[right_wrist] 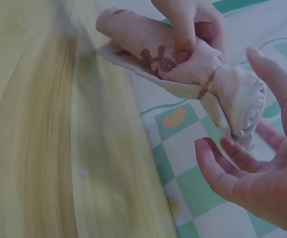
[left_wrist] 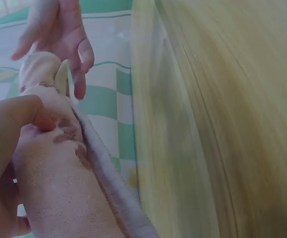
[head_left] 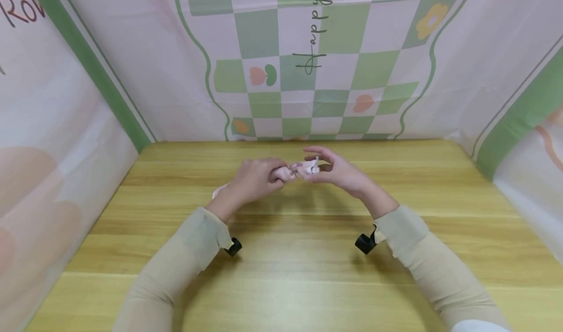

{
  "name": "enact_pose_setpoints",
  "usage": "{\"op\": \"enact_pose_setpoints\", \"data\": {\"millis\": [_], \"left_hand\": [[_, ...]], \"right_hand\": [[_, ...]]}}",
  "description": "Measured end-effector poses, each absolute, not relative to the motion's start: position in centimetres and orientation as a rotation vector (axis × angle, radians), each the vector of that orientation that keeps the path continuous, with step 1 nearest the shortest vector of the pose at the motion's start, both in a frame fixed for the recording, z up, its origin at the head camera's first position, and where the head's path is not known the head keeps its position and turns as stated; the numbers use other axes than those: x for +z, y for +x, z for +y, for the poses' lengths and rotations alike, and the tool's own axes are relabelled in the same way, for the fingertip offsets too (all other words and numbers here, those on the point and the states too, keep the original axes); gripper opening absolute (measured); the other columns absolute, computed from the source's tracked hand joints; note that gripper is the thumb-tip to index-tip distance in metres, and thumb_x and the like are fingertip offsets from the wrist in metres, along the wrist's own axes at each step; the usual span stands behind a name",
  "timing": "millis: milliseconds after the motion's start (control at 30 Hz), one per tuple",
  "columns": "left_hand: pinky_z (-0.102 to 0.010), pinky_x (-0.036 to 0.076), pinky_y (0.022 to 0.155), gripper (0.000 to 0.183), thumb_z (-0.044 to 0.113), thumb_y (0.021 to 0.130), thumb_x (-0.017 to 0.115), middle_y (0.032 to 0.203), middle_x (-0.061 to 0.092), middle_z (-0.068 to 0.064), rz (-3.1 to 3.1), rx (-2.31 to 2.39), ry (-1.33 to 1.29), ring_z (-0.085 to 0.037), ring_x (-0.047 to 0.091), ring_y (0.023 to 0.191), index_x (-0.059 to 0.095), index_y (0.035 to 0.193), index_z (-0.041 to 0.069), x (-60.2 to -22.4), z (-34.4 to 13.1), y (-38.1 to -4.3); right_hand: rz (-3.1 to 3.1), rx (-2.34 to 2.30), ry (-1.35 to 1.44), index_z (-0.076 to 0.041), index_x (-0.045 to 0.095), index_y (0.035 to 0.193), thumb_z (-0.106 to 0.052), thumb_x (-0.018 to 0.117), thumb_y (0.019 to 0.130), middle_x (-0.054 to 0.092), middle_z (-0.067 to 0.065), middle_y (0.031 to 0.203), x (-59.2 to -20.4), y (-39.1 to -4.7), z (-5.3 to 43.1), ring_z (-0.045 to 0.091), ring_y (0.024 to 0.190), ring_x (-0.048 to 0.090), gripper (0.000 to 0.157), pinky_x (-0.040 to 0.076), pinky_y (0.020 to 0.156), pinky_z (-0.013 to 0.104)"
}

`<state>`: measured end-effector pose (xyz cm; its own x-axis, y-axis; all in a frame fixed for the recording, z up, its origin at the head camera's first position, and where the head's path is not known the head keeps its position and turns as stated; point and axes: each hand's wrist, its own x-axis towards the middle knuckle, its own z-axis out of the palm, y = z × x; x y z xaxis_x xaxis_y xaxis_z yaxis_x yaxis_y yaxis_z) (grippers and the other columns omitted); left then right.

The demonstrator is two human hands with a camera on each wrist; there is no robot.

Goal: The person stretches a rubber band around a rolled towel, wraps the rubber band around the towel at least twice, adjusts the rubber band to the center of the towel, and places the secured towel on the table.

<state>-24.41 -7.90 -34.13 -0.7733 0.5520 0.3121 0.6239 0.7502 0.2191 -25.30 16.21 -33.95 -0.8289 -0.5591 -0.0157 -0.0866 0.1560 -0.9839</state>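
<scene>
A pale pink towel point(head_left: 291, 172) with dark pinkish-brown markings is rolled into a tube above the table. My left hand point(head_left: 254, 179) grips the roll around its middle, thumb and fingers on opposite sides. Near the roll's right end, a thin brown band point(right_wrist: 207, 86) cinches the cloth, and beyond it the end shows layered white edges. Around that end my right hand point(head_left: 342, 173) holds its fingers spread and loosely curved, the thumb apart from them. A loose flap of the towel point(left_wrist: 108, 173) hangs along one side of the roll in the left wrist view.
The wooden table point(head_left: 281, 273) lies under both arms. Behind it hangs a printed cloth point(head_left: 259, 33) with green and white checks. More cloth walls rise at the left and right. A black wrist camera point(head_left: 365, 244) sits under the right cuff, another black camera point(head_left: 234, 247) under the left.
</scene>
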Motion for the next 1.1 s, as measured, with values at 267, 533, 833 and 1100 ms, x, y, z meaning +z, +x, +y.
{"op": "enact_pose_setpoints", "data": {"millis": [267,533,833,1100], "left_hand": [[-0.030,0.045,0.073,0.029,0.028,0.082,0.063,0.101,0.065,0.008,-2.814,-0.638,-0.972,-0.007,0.057,0.080,0.067,0.109,0.021,-34.3,-8.0,-24.7],[-0.027,0.045,0.069,0.030,0.030,0.083,0.062,0.103,0.062,0.011,-2.879,-0.903,-0.975,-0.009,0.054,0.077,0.064,0.113,0.025,-34.4,-8.4,-24.7],[-0.031,0.044,0.087,0.042,0.040,0.086,0.064,0.125,0.052,0.013,-2.874,-1.026,-0.914,-0.007,0.050,0.106,0.054,0.126,0.034,-34.1,-8.4,-24.0],[-0.027,0.043,0.086,0.020,0.032,0.092,0.058,0.106,0.061,0.013,-2.539,-0.985,-1.036,-0.003,0.054,0.095,0.067,0.107,0.023,-33.7,-7.2,-24.4]], "right_hand": [[2.287,-1.604,-0.815,-0.008,0.062,0.118,-0.018,0.072,0.082,0.057,0.009,0.117,-34.3,-25.1,15.9,0.027,0.095,0.052,0.039,0.050,0.074,0.037],[2.308,-1.688,-0.731,-0.007,0.066,0.112,-0.025,0.068,0.086,0.064,0.010,0.103,-34.3,-25.0,16.1,0.025,0.087,0.058,0.032,0.051,0.073,0.041],[2.232,-1.861,-0.582,0.003,0.061,0.114,-0.014,0.066,0.087,0.065,0.009,0.099,-35.3,-25.3,16.4,0.020,0.085,0.062,0.032,0.052,0.073,0.031],[2.186,-1.925,-0.549,0.006,0.058,0.116,-0.011,0.065,0.088,0.063,0.008,0.101,-35.4,-25.4,16.2,0.019,0.086,0.061,0.034,0.052,0.074,0.031]]}}
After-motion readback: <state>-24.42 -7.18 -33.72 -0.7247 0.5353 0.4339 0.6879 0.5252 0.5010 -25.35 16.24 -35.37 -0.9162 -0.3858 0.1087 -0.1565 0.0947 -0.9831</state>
